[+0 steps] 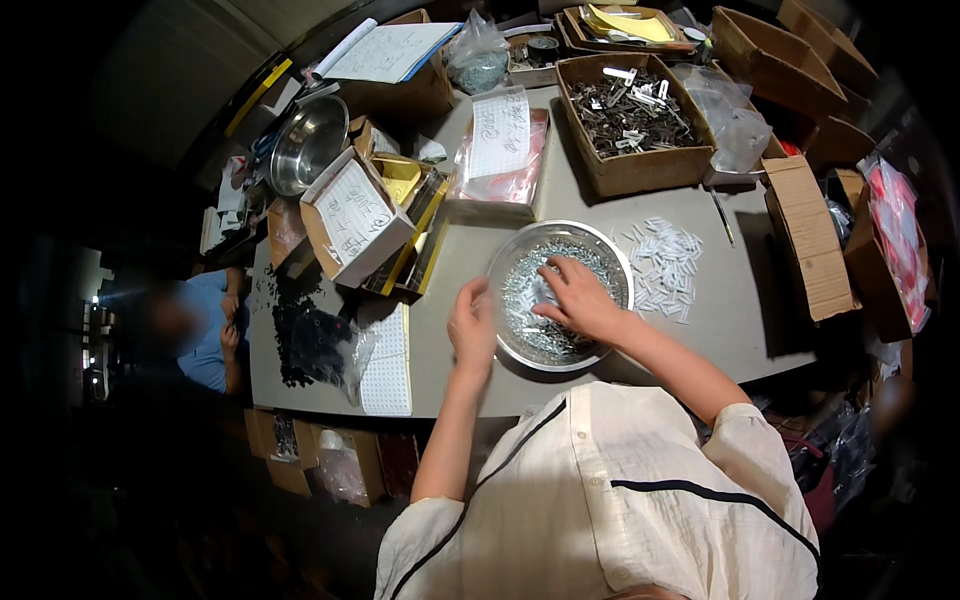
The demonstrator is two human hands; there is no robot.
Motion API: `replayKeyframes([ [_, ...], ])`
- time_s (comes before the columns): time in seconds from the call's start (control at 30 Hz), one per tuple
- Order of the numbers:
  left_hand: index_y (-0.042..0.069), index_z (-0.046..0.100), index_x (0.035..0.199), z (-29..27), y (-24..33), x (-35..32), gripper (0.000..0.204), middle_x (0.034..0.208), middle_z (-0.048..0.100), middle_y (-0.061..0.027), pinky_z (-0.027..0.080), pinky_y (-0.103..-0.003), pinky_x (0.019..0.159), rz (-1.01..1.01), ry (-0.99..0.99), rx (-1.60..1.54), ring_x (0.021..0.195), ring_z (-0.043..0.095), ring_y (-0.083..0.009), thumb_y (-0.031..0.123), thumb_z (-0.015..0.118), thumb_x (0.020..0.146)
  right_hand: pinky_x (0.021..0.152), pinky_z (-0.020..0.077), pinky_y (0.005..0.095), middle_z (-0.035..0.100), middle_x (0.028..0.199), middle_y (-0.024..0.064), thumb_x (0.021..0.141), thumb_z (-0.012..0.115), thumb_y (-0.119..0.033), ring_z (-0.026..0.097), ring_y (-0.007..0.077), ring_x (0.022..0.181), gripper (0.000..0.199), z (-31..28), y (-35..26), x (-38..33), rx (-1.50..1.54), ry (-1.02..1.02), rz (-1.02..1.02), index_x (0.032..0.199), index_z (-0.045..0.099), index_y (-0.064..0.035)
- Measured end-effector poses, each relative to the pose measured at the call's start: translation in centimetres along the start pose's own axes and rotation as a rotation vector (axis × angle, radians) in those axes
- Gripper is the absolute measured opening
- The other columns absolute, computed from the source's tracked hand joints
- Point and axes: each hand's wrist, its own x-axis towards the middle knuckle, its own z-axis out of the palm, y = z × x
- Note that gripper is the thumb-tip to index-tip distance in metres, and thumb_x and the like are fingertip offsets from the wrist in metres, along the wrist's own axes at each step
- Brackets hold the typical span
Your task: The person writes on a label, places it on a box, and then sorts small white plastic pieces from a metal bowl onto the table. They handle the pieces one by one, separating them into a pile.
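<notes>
A round steel bowl (627, 310) full of small shiny metal pieces (522, 290) stands near the front edge of the table. Over the pieces reaches my right hand (585, 300), fingers and thumb apart, fingertips at the pile. I see nothing held in it. My left hand (472, 325) is beside the bowl's left rim; its fingers are smeared by motion, so whether they hold anything is unclear. Just right of the bowl lies a loose heap of small white rod-like pieces (664, 268).
A cardboard box (640, 178) of dark metal parts stands behind the bowl. At left are black pieces with a plastic bag (318, 350), a printed sheet (388, 365), paper-topped boxes (352, 222) and another steel bowl (308, 145). A pen (722, 218) lies right. A person in blue (207, 330) sits far left.
</notes>
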Motion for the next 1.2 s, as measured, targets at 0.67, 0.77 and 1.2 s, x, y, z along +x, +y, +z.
replayKeyframes([
  [0.67,-0.003,0.054,0.136,-5.4,-10.4,-2.6,0.035,0.141,0.053,-0.0181,0.055,-0.038,0.092,0.026,0.051,-0.056,0.109,0.068,-0.0287,0.001,0.053,0.101,0.074,0.0566,0.0463,0.069,0.085,0.0127,0.099,0.061,-0.034,0.072,0.0316,0.082,0.029,3.9,-1.6,4.6,-0.157,-0.398,0.017,0.094,0.063,-0.0057],
  [0.77,-0.003,0.060,0.129,-5.5,-8.9,-3.2,0.030,0.136,0.056,-0.0173,0.056,-0.039,0.091,0.100,0.077,-0.037,0.107,0.068,-0.0288,-0.002,0.053,0.099,0.072,0.0559,0.0434,0.070,0.084,0.0157,0.100,0.061,-0.035,0.071,0.0319,0.082,0.032,2.9,-0.5,4.8,0.001,-0.421,0.198,0.092,0.064,-0.0038],
  [1.2,0.000,0.074,0.102,-4.5,-9.0,-3.2,0.024,0.116,0.065,-0.0141,0.058,-0.036,0.085,0.119,0.077,0.134,0.105,0.066,-0.0293,-0.008,0.054,0.091,0.038,0.0335,0.0230,0.060,0.070,-0.0014,0.097,0.067,-0.028,0.047,0.0075,0.047,0.022,-1.2,3.0,3.2,2.093,-0.098,1.101,0.083,0.062,-0.0105],
])
